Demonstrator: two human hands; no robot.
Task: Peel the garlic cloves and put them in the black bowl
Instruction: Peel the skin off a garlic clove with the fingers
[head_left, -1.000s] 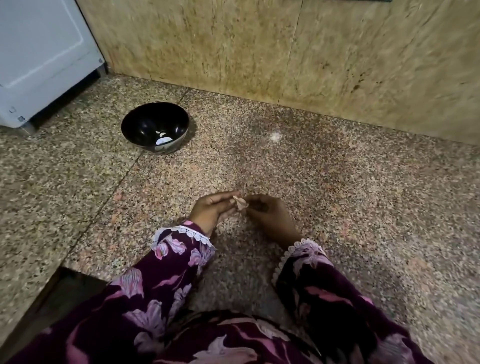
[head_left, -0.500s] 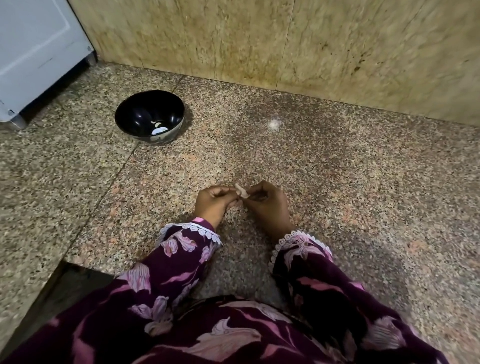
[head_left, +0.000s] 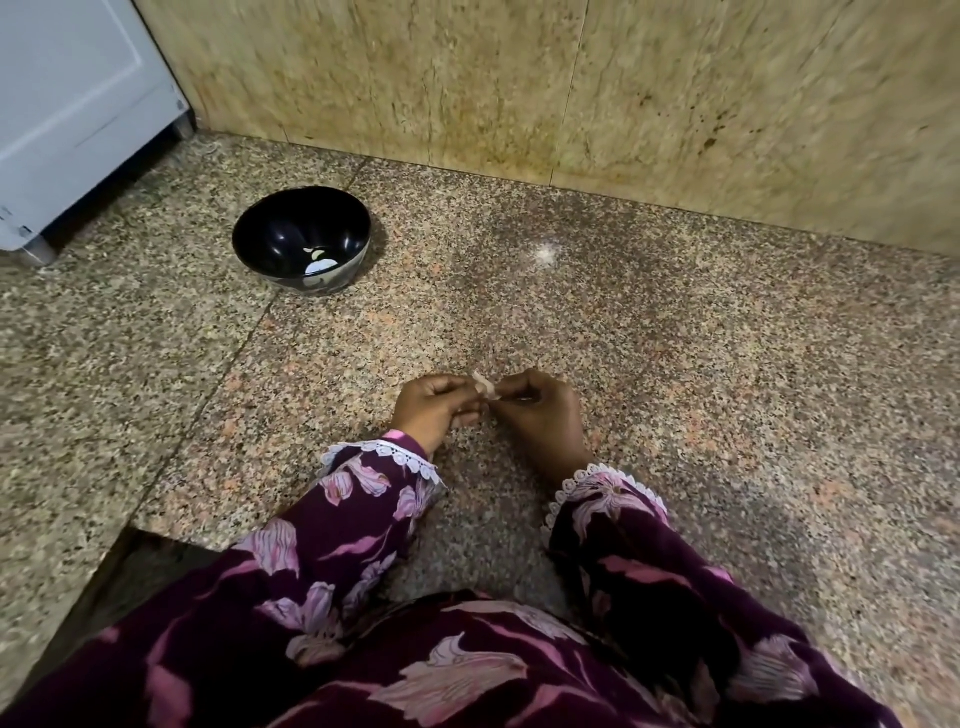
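While both hands worked low over the granite floor, the left hand and right hand pinched one garlic clove between curled fingertips. Well apart to the left, the black bowl held a few pale peeled pieces.

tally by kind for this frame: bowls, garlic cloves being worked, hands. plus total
Black bowl: 1, with pale pieces at its bottom, too small to count
Garlic clove pinched between both hands: 1
Hands: 2, left hand and right hand
Total: 4
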